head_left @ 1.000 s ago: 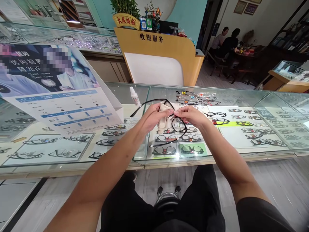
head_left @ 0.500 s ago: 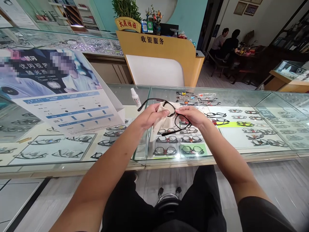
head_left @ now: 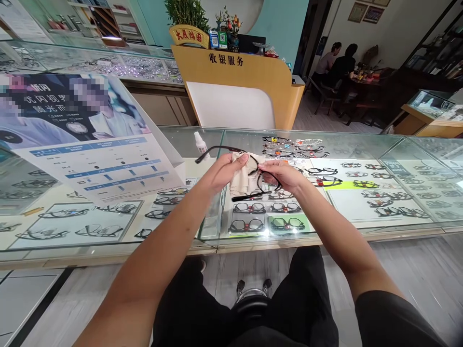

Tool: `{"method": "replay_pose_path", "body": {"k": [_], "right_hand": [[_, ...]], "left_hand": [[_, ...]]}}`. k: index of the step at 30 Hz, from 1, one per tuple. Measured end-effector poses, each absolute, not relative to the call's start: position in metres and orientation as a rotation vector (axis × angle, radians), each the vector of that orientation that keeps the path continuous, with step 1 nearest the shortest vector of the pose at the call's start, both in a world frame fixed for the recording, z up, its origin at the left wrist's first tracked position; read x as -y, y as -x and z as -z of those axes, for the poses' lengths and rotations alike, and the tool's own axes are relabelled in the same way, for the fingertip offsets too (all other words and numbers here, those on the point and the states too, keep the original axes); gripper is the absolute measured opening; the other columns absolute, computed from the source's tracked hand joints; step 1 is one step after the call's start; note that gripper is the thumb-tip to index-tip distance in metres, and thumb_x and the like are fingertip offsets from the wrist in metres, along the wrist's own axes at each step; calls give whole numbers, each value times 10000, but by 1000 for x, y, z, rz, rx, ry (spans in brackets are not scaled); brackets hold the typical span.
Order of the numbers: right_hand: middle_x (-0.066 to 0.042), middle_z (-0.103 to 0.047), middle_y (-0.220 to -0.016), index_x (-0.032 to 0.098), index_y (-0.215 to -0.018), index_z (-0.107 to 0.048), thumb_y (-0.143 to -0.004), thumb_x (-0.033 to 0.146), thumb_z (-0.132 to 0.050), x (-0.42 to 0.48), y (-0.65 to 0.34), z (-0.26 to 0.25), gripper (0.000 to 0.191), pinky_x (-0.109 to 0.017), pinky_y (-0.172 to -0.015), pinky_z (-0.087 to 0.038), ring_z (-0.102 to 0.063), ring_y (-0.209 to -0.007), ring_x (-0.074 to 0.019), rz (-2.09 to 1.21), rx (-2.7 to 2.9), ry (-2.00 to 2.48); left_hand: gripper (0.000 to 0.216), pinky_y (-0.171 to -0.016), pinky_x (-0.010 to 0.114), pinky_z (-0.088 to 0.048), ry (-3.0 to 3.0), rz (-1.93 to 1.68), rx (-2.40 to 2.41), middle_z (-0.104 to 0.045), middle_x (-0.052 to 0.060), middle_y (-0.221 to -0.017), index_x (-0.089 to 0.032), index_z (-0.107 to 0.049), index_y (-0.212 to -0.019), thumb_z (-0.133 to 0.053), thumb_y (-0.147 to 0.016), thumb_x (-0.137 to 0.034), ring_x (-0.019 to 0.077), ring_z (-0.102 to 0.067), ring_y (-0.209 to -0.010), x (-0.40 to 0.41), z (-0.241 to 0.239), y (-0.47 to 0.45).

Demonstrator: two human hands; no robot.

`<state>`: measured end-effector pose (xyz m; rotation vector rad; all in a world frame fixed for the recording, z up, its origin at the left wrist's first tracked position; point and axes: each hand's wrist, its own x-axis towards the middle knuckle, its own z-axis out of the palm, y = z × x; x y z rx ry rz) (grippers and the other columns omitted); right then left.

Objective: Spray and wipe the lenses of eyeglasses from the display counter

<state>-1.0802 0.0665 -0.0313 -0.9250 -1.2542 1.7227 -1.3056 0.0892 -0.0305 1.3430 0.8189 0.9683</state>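
Note:
Above the glass counter I hold a pair of black-framed glasses [head_left: 263,182] between both hands. My left hand [head_left: 224,169] is closed on a beige cleaning cloth [head_left: 239,177], pinching it over the left lens. My right hand [head_left: 284,173] grips the frame at its right lens. One temple arm [head_left: 213,150] sticks out to the left, the other [head_left: 249,196] points down and left below the cloth. A small white spray bottle [head_left: 200,142] stands on the glass just beyond my left hand.
The glass display counter [head_left: 361,226] shows several rows of glasses beneath its top. A large tilted poster [head_left: 97,159] stands on the left. A yellow cashier desk [head_left: 249,82] lies behind. Two people sit at a table at far right. My stool's base [head_left: 252,289] is between my legs.
The glasses have tilted and swung; the lower temple arm has risen and shortened in view. My left hand's cloth has shifted along the lens. Both hands stay at the same spot.

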Motion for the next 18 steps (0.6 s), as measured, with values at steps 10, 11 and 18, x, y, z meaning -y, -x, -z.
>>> {"method": "replay_pose_path", "body": {"k": [10, 11, 18], "right_hand": [[65, -534, -561, 161, -753, -750, -647, 623, -1086, -66, 1077, 34, 581, -262, -548, -341, -397, -551, -78, -1834, 1270, 893], [64, -535, -570, 162, -753, -748, -654, 622, -1084, -64, 1079, 33, 578, -267, -551, -359, -398, -557, -80, -1838, 1265, 882], [68, -518, -605, 172, -796, -762, -664, 614, -1074, -62, 1086, 34, 557, -282, -582, -399, -402, -574, -86, -1800, 1226, 866]], "left_hand": [[597, -669, 309, -483, -1409, -911, -905, -747, 41, -779, -171, -767, -829, -1101, -571, -593, 186, -631, -704, -81, 24, 1303], [607, -651, 305, -464, -1417, -947, -925, -722, 31, -758, -175, -746, -810, -1090, -591, -625, 176, -608, -687, -81, 25, 1301], [761, -629, 319, -419, -1521, -1177, -998, -559, 8, -681, -222, -569, -704, -776, -838, -942, 161, -509, -651, -82, 31, 1296]]}}
